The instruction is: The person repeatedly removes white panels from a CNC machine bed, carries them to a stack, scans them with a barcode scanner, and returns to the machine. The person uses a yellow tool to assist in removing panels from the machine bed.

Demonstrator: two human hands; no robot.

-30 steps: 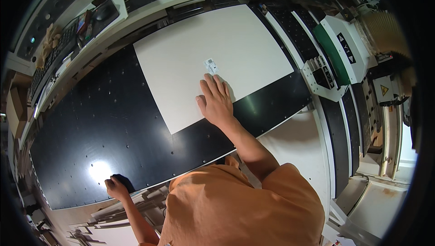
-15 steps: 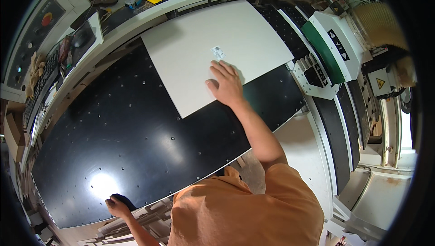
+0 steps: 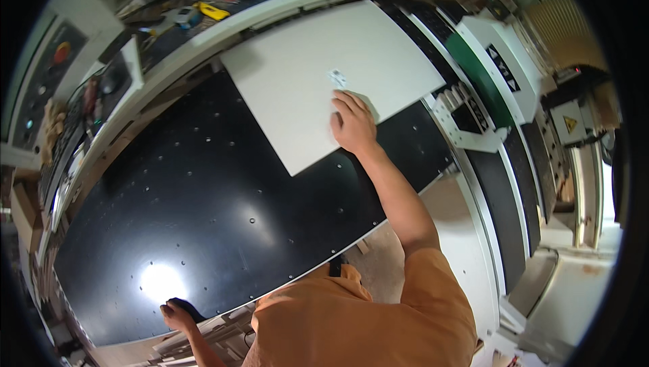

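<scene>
The right hand [image 3: 353, 122] is resting palm down on the near part of a white panel [image 3: 294, 93], its forearm lying forward over the table edge; its fingers are lying flat and close together, the thumb standing apart. The left hand [image 3: 177, 316] is sitting low at the near edge of the black table [image 3: 209, 208], knuckles curling inward; how tightly it is closing, or on what, I cannot tell. A small sticker [image 3: 337, 78] is lying just beyond the right fingertips. The panel is covering the table's far right portion. Beyond, a yellow tool [image 3: 211, 11] is lying on a cluttered ledge; rightward, a green-and-white machine head [image 3: 503, 73] is standing near a ribbed hose [image 3: 568, 32].
</scene>
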